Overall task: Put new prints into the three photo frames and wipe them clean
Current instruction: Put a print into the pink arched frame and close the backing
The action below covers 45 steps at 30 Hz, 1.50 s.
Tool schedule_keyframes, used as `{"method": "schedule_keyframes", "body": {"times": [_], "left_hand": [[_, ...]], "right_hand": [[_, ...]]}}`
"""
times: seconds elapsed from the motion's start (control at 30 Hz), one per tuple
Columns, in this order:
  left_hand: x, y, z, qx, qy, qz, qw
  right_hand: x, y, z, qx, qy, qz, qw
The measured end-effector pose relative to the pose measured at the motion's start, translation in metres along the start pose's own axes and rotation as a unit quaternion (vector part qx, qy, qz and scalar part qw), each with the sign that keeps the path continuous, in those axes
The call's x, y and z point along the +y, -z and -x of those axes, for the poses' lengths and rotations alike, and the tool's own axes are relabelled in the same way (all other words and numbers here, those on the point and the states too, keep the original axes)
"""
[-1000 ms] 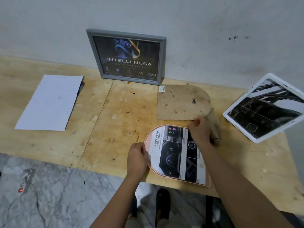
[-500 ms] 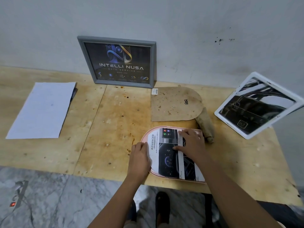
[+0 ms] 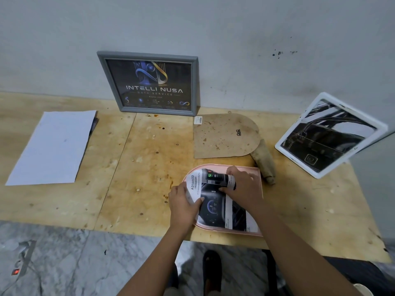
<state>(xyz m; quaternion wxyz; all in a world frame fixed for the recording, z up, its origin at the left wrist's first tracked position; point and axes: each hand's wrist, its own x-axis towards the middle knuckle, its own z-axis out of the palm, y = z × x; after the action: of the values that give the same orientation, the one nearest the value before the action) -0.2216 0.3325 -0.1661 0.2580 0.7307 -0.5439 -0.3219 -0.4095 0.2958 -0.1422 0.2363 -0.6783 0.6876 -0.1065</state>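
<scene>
While the pink arched frame (image 3: 255,176) is lying flat at the table's (image 3: 128,167) near edge, the left hand (image 3: 184,202) is pinching the print's (image 3: 215,206) curled edge and the right hand (image 3: 242,186) is pressing fingers on it. Beyond the frame, a brown backing board (image 3: 224,135) is lying, a rolled cloth (image 3: 264,161) just beside.
</scene>
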Motion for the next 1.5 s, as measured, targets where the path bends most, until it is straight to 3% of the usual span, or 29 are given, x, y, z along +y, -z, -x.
{"method": "schedule_keyframes", "body": {"times": [0.13,0.23,0.37,0.43,0.53,0.63,0.77,0.97,1.3,1.4,1.5], "left_hand": [[0.003,0.003,-0.006,0.035,0.006,0.074,0.997],[0.007,0.012,-0.011,0.002,0.015,0.196,0.980],[0.006,0.020,-0.018,-0.023,0.026,0.241,0.970],[0.004,0.024,-0.021,0.003,0.048,0.258,0.965],[-0.004,0.039,-0.031,0.070,0.086,0.307,0.945],[-0.021,0.063,-0.045,0.122,0.113,0.339,0.926],[-0.046,0.105,-0.075,0.175,0.153,0.377,0.897],[-0.092,0.174,-0.119,0.196,0.193,0.407,0.871],[-0.202,0.295,-0.181,0.293,0.237,0.470,0.798],[-0.221,0.304,-0.189,0.284,0.250,0.450,0.809],[-0.230,0.305,-0.191,0.253,0.276,0.358,0.855]], "right_hand": [[-0.003,0.007,-0.002,-0.045,-0.005,-0.060,0.997],[0.002,0.008,-0.005,-0.062,-0.016,-0.089,0.994],[0.002,0.004,-0.005,0.029,0.011,-0.013,0.999],[-0.002,-0.003,-0.004,0.091,0.005,0.011,0.996],[-0.016,-0.017,0.003,0.144,-0.043,-0.082,0.985],[-0.043,-0.033,0.013,0.142,-0.117,-0.082,0.979],[-0.091,-0.063,0.016,0.122,-0.117,-0.112,0.979],[-0.141,-0.107,0.009,0.120,-0.204,0.023,0.971],[-0.191,-0.141,-0.013,0.208,-0.325,-0.022,0.922],[-0.198,-0.144,-0.019,0.231,-0.335,-0.033,0.913],[-0.200,-0.144,-0.019,0.236,-0.333,-0.044,0.912]]}}
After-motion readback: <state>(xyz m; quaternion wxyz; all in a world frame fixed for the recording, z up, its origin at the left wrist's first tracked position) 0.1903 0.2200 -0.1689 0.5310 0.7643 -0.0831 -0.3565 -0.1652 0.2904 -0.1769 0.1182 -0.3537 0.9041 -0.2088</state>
